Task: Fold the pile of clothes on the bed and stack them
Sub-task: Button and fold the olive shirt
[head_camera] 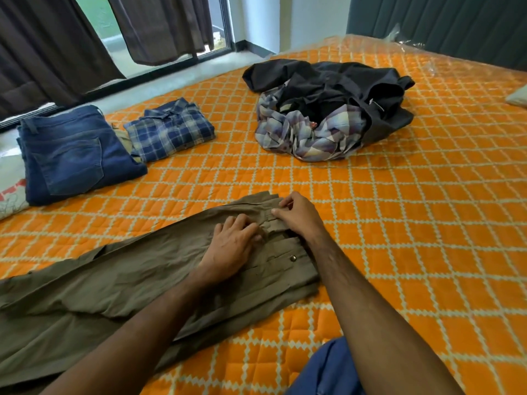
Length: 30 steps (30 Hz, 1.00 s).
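Olive-brown trousers lie flat across the near part of the orange quilted bed, waistband to the right. My left hand presses flat on the fabric near the waistband, fingers apart. My right hand pinches the bunched waistband edge at the far corner. A loose pile of dark garments and a pale checked cloth sits further back on the bed. Folded blue jeans and a folded blue plaid shirt lie side by side at the far left.
A khaki item peeks out between the jeans and the plaid shirt. Dark curtains and a glass door are beyond the bed's left edge. A grey padded headboard stands at the back right. A pillow corner shows at the right edge. My blue-clad knee is at the bottom.
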Each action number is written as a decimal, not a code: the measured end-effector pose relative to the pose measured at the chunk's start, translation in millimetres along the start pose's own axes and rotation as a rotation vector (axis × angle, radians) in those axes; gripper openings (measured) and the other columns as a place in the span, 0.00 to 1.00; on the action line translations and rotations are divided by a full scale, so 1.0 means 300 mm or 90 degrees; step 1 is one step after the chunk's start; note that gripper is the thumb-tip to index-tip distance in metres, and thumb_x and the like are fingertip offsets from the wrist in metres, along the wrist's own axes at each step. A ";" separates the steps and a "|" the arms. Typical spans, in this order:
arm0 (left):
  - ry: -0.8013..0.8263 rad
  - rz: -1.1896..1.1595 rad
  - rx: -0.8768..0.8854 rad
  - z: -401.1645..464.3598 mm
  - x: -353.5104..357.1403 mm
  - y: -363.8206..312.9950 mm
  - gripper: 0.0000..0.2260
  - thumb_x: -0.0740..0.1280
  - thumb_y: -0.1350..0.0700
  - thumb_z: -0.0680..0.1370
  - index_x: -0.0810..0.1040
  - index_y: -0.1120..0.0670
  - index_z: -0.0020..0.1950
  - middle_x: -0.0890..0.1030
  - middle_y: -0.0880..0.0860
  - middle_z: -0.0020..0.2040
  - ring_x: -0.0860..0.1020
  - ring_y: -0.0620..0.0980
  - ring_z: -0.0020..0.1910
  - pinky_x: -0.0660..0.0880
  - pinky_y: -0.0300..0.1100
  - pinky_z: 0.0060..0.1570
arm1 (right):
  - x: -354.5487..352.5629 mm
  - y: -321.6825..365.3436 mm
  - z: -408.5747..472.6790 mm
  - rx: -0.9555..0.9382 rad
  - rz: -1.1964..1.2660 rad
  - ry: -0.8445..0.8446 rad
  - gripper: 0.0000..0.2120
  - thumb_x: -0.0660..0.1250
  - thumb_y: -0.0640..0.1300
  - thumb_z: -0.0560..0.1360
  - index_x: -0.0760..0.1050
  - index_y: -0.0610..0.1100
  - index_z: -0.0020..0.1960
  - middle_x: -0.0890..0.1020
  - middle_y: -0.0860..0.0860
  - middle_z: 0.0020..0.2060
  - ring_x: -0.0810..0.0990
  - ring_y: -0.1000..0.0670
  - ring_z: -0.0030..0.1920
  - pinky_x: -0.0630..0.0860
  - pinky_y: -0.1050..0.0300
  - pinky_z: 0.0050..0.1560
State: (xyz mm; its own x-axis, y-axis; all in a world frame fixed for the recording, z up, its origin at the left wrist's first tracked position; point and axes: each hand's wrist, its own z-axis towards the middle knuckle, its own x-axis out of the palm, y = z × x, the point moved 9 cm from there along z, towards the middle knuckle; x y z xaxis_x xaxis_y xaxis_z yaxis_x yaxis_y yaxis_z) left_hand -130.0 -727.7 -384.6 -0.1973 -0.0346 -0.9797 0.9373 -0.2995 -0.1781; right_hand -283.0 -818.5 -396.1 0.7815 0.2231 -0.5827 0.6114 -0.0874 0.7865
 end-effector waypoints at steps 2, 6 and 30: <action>-0.022 -0.007 0.010 0.010 -0.011 0.007 0.16 0.53 0.42 0.83 0.74 0.48 0.60 0.71 0.49 0.61 0.71 0.52 0.56 0.69 0.49 0.52 | -0.009 -0.007 0.006 0.007 0.010 -0.014 0.15 0.74 0.51 0.76 0.72 0.47 0.55 0.79 0.50 0.47 0.80 0.46 0.46 0.80 0.44 0.47; -0.074 -0.047 -0.027 0.016 -0.026 0.020 0.16 0.66 0.44 0.78 0.74 0.50 0.63 0.71 0.51 0.64 0.70 0.53 0.59 0.71 0.51 0.57 | -0.045 -0.039 0.001 0.044 0.079 -0.070 0.15 0.76 0.52 0.75 0.75 0.44 0.51 0.80 0.51 0.43 0.80 0.49 0.43 0.79 0.48 0.42; 0.087 -0.035 -0.294 -0.080 0.088 0.097 0.35 0.37 0.32 0.81 0.41 0.49 0.83 0.37 0.51 0.83 0.34 0.54 0.81 0.33 0.65 0.75 | 0.033 -0.090 -0.061 0.159 0.072 0.227 0.35 0.78 0.71 0.58 0.85 0.43 0.50 0.88 0.47 0.45 0.87 0.43 0.46 0.82 0.39 0.55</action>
State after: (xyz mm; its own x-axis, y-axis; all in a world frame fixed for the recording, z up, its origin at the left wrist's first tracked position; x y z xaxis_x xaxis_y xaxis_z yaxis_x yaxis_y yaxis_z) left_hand -101.1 -714.6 -417.8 -0.2399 0.1047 -0.9651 0.9621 0.1584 -0.2219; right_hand -294.0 -796.1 -419.2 0.7796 0.5161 -0.3548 0.5708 -0.3525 0.7416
